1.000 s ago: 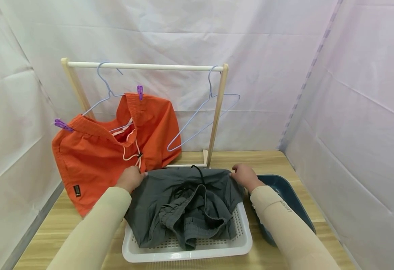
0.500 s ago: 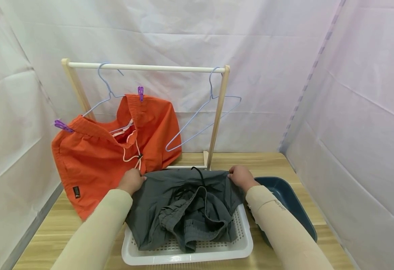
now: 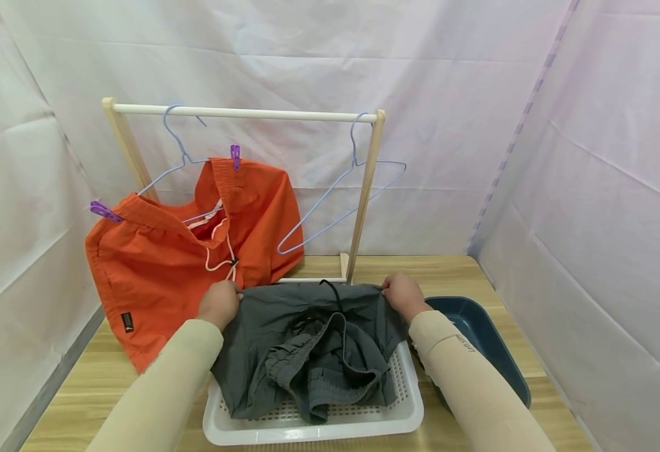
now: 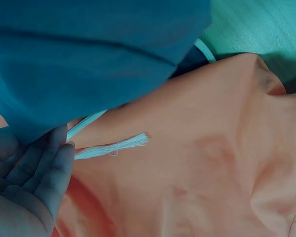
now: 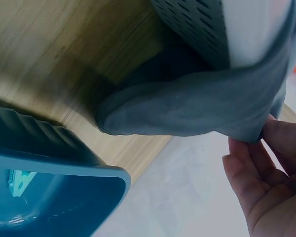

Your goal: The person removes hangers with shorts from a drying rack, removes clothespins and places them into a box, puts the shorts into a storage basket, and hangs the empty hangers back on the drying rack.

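Observation:
Dark grey shorts [image 3: 250, 351] with a black drawstring lie spread over a white perforated basket [image 3: 307, 433], their elastic waistband bunched toward the front. My left hand [image 3: 219, 304] pinches the far left corner of the grey cloth, beside the orange shorts. In the left wrist view the thumb and fingers [image 4: 54, 163] hold its edge above a white cord end. At the far right corner my right hand [image 3: 404, 294] pinches the cloth too; the right wrist view shows thumb and fingertips [image 5: 241, 163] closed on the grey edge.
Orange shorts [image 3: 154, 270] hang from a blue hanger [image 3: 173, 166] with purple clothespins [image 3: 235, 156] on a wooden rack [image 3: 250, 113]. A second blue hanger [image 3: 318, 204] hangs bare at the rack's right end. A dark blue tray [image 3: 476, 320] with a clothespin [image 5: 20, 180] inside stands right of the basket.
Both hands keep their hold on the grey shorts. The right hand has shifted slightly left and the left hand is nearly still. The shorts lie almost the same.

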The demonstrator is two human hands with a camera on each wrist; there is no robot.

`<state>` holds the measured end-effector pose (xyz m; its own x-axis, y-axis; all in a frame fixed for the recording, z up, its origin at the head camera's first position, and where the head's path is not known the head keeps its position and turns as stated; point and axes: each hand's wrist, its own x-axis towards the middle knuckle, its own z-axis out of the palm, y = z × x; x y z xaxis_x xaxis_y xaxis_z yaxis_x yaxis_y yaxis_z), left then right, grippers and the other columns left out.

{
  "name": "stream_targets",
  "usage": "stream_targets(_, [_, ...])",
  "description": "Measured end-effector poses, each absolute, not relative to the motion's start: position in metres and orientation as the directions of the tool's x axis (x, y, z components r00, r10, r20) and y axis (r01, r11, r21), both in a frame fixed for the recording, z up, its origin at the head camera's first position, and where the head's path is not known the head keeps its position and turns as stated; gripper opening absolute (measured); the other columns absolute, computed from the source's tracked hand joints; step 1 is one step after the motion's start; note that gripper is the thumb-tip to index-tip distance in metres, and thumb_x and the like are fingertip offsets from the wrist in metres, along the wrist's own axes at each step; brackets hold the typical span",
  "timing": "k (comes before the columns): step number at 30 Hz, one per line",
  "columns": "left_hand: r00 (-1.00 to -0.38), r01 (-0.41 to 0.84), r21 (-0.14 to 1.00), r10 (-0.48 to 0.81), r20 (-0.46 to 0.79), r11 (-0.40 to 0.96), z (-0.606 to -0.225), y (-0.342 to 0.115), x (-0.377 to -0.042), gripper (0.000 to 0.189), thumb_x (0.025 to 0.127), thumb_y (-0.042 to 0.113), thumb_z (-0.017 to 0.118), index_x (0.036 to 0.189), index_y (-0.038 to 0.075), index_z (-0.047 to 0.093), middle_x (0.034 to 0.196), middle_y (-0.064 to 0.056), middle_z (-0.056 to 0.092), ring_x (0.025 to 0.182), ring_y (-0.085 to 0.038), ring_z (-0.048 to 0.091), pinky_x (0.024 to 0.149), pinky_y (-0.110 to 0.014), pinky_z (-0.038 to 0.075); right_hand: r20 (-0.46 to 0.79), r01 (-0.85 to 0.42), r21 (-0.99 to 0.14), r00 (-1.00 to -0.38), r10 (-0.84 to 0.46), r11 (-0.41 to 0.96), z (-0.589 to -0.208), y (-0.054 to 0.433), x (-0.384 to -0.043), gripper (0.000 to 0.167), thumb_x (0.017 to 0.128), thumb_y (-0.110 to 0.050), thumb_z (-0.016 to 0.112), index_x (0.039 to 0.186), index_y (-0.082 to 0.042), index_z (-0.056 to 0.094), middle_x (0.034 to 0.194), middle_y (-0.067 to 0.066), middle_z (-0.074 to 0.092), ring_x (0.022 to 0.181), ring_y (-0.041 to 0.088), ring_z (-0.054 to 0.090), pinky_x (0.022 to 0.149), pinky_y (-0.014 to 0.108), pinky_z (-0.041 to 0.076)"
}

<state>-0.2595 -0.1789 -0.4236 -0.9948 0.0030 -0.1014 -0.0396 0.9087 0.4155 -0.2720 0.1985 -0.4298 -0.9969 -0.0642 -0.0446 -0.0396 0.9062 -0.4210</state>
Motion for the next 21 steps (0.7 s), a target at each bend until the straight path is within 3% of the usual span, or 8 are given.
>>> stream_targets(9, [-1.000,0.008,0.408,0.013,-0.010,0.913,-0.423,-0.179,-0.256,0.012,0.092,0.005,0.061,0.096,0.001,0.071,0.090,-0.016,0.069,0.068,-0.025,0.058,0.063,-0.040,0.052,-0.021,-0.055,-0.402,-0.997,-0.069,0.914,-0.427,0.196,-0.270,0.021,0.095,-0.003,0.053,0.105,-0.001,0.072,0.107,0.017,0.068,0.088,0.029,0.065,0.072,0.041,0.054])
stream_targets(21, [-0.992,0.084,0.462,0.028,0.127,0.883,-0.402,-0.171,-0.245,0.012,0.092,0.007,0.062,0.097,0.001,0.070,0.089,-0.016,0.068,0.069,-0.025,0.058,0.066,-0.042,0.052,0.015,-0.078,-0.457,-0.997,-0.080,0.886,-0.410,0.193,-0.264,0.023,0.097,-0.006,0.050,0.111,-0.003,0.069,0.109,0.015,0.067,0.087,0.026,0.063,0.071,0.040,0.053])
